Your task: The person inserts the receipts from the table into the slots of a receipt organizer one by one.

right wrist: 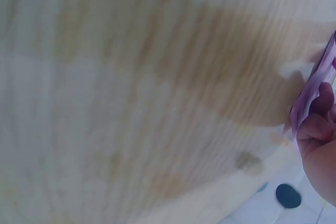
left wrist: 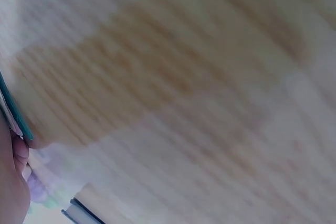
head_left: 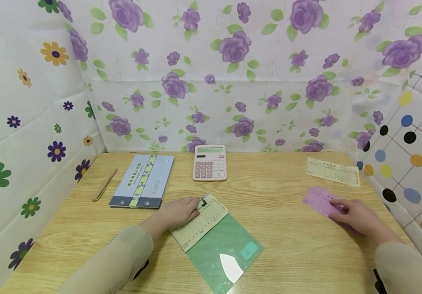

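Observation:
My left hand [head_left: 179, 213] lies over the top end of a green clipboard [head_left: 219, 239], its fingers gripping at the metal clip [head_left: 203, 202]. Under the clip sits a pale yellow printed form [head_left: 203, 224], partly covered by that hand. In the left wrist view, the clipboard's teal edge [left wrist: 16, 108] shows close beside the fingers. Over at the right, my right hand [head_left: 358, 216] pinches a pink paper slip [head_left: 316, 200] between thumb and fingers. The right wrist view shows this slip [right wrist: 314, 87] raised along one edge, with the hand curled at it.
Behind the pink slip lies another pale yellow form [head_left: 333, 172]. A pink-and-white calculator [head_left: 209, 162] stands at the back middle. On the left are a blue account book [head_left: 159, 175] with a patterned band and a thin tan pen-like stick [head_left: 105, 184]. Patterned cloth walls [head_left: 211, 81] border the wooden table [head_left: 269, 188].

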The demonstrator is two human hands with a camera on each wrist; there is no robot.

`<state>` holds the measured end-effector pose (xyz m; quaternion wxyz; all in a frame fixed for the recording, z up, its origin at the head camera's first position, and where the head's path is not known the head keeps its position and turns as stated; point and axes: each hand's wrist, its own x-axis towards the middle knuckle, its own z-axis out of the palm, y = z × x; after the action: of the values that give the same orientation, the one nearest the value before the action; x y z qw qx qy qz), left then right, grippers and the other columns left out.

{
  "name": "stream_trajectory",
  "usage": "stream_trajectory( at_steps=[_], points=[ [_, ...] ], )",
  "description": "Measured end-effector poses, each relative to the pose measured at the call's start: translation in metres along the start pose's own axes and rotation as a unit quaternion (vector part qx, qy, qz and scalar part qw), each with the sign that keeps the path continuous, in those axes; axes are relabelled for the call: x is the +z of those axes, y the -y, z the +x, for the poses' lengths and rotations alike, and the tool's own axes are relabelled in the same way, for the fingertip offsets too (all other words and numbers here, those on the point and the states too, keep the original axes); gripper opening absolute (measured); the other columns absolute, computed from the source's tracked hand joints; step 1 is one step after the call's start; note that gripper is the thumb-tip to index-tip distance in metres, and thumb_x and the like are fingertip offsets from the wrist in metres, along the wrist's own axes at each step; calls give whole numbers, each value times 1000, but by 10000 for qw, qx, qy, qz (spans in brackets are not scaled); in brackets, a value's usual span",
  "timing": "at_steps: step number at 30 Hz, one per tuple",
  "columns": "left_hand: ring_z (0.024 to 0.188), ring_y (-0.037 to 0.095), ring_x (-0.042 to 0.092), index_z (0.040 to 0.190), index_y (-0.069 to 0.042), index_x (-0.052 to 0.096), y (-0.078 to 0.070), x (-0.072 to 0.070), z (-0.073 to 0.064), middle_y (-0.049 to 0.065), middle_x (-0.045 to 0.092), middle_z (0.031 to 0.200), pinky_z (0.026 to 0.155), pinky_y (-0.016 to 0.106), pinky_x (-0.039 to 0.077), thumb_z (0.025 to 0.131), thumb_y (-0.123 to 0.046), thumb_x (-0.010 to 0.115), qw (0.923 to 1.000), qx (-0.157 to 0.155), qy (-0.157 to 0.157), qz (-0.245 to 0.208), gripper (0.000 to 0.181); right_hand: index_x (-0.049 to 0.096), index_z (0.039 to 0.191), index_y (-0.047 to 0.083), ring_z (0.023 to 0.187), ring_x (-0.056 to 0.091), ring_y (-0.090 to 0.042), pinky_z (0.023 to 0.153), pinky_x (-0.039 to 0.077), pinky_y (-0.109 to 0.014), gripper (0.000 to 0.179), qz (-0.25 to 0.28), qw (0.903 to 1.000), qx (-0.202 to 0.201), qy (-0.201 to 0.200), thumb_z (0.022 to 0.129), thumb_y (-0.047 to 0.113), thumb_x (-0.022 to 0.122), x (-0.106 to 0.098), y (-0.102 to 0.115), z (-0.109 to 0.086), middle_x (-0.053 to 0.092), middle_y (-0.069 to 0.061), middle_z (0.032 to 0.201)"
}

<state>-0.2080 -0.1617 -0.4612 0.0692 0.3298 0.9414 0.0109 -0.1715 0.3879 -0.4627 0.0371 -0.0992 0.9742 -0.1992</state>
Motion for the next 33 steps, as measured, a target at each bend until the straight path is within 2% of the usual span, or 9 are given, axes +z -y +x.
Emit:
stream_trajectory(
  at_steps=[4, 8, 14, 17, 20, 26, 31, 33],
  points=[
    [109, 22, 56, 142, -8, 34, -2, -2, 1, 8, 53, 121, 88, 37, 47, 101, -41, 35, 10000, -72, 44, 51, 53, 57, 127, 2, 102, 51, -44, 84, 39, -59, 63, 171, 9995, -142, 203, 82, 46, 68, 5, 14, 6, 54, -29, 111],
    [95, 21, 59, 140, -11, 37, -2, -1, 1, 7, 54, 110, 76, 37, 50, 100, -41, 38, 9998, -166, -58, 113, 51, 57, 128, 7, 101, 50, -38, 83, 40, -57, 63, 300, 9986, -224, 366, 82, 48, 68, 9, 29, 13, 52, -24, 113],
    [72, 13, 53, 136, -14, 40, -3, 1, -1, 2, 50, 94, 59, 32, 46, 100, -43, 38, 9989, -131, -194, 396, 47, 56, 129, 5, 103, 49, -40, 84, 39, -59, 64, 462, 9985, -28, 290, 82, 47, 68, 4, 41, 10, 50, -26, 114],
    [65, 10, 48, 134, -14, 41, -3, 1, -2, 1, 48, 90, 53, 29, 43, 99, -43, 38, 9982, -119, -266, 520, 45, 56, 128, 3, 101, 50, -40, 82, 40, -58, 64, 384, 9989, 34, 251, 82, 46, 69, -2, 35, 5, 51, -27, 113],
    [62, 10, 46, 133, -14, 42, -3, 1, -3, 1, 48, 88, 51, 29, 42, 99, -43, 39, 9971, -102, -391, 652, 45, 57, 126, 1, 94, 51, -34, 79, 42, -52, 63, 317, 9992, 34, 258, 82, 45, 69, -6, 24, 0, 55, -22, 108],
    [60, 11, 46, 134, -14, 43, -3, 3, -2, 2, 49, 89, 50, 30, 41, 99, -42, 40, 9956, -67, -534, 765, 44, 56, 126, -2, 87, 51, -29, 76, 42, -51, 66, 221, 9991, 185, 299, 83, 48, 66, -6, 5, -6, 59, -22, 104],
    [55, 11, 46, 134, -15, 41, -4, 3, -4, 3, 49, 92, 48, 30, 41, 100, -42, 38, 9955, -72, -486, 807, 44, 54, 128, 0, 75, 46, -21, 68, 38, -38, 68, 101, 9989, 300, 348, 83, 50, 65, -2, -4, -6, 56, -7, 84],
    [54, 11, 45, 134, -15, 41, -4, 3, -4, 4, 49, 93, 48, 30, 40, 100, -42, 38, 9958, -48, -480, 784, 44, 54, 128, 0, 74, 46, -21, 68, 39, -39, 68, 94, 9989, 330, 330, 83, 49, 65, -1, -5, -7, 56, -6, 83]
  ],
)
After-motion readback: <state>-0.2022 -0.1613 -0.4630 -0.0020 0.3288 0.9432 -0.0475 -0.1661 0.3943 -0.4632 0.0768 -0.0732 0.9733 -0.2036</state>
